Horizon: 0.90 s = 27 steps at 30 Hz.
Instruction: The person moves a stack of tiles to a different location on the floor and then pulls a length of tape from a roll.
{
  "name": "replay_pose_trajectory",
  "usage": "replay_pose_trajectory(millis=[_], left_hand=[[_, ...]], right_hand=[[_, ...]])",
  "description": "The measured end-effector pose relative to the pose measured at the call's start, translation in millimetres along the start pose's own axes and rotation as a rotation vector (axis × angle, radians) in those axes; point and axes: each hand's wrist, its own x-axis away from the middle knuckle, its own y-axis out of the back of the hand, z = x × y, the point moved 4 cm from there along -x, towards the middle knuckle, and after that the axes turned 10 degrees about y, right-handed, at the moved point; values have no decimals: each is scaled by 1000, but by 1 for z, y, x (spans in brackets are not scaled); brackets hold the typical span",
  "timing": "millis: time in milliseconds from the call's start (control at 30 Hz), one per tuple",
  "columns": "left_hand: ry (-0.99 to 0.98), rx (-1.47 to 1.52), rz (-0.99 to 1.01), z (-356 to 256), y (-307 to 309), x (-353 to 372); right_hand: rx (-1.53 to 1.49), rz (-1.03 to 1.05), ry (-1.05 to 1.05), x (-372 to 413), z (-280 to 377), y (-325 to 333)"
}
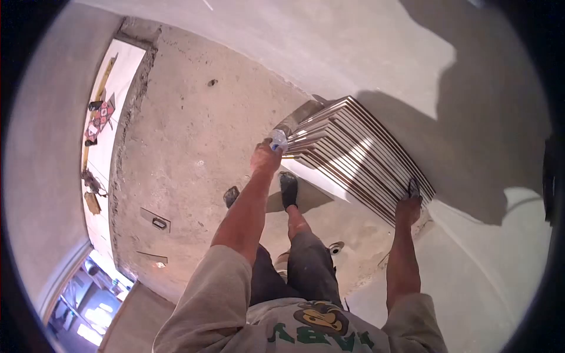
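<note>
1. Head view, L side of grip: L hand (266, 157) closed round clear plastic item (278, 140), w/ a bit of blue inside it. Held at near L end of striped slatted panel (360, 160), just beside ends of brown & pale strips. Contact btwn hand & strips: cannot tell.
2. Head view, R side: R hand (408, 209) at lower R edge of same panel, w/ fingers reaching up onto it at small dark item (414, 188). Pinching or only resting: cannot tell, fingertips partly hidden.
3. Panel pos.: btwn both hands, mostly fwd of R hand & to R of L hand; tilted in view, close to pale wall (382, 53). Strips roughly parallel, bent at an angle nr L end. Bright light patch across middle.
4. Surroundings, same view: standing on rough floor (194, 123), w/ dark footwear (288, 189) below panel's L end. Well to L on floor: flat tool w/ handle (158, 222), plus second flat tool (153, 257) nr it. Farther L: pale ledge (120, 76) w/ red patterned item (100, 120). Lower L: bright opening (88, 300).
</note>
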Motion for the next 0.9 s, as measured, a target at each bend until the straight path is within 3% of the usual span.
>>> replay_pose_trajectory(millis=[100, 200, 267, 400, 533, 600, 667, 733, 800, 900], left_hand=[[196, -146, 66, 0, -14, 0], [235, -256, 103, -1, -25, -5], [222, -274, 94, 2, -31, -10], [201, -328, 117, 4, -30, -21], [143, -292, 183, 6, -37, -34], [102, -292, 39, 15, -48, -39], [125, -245, 105, 20, -46, -45], [139, -195, 75, 35, -42, -51], [159, -142, 32, 49, -28, -54], [136, -87, -71, 76, 5, -40]], right_hand=[[97, -13, 54, -3, -10, -13], [114, 17, 12, -3, -18, -14], [157, -50, 141, 0, -22, -19], [250, -52, 112, 3, -19, -10], [139, -45, 120, -3, -32, -11], [145, -150, 254, 4, -20, -2], [144, -264, 363, 5, -13, 5], [188, -91, 111, -1, -35, 3], [201, -124, 178, -7, -55, 4], [100, -167, 234, 3, -31, 25]])
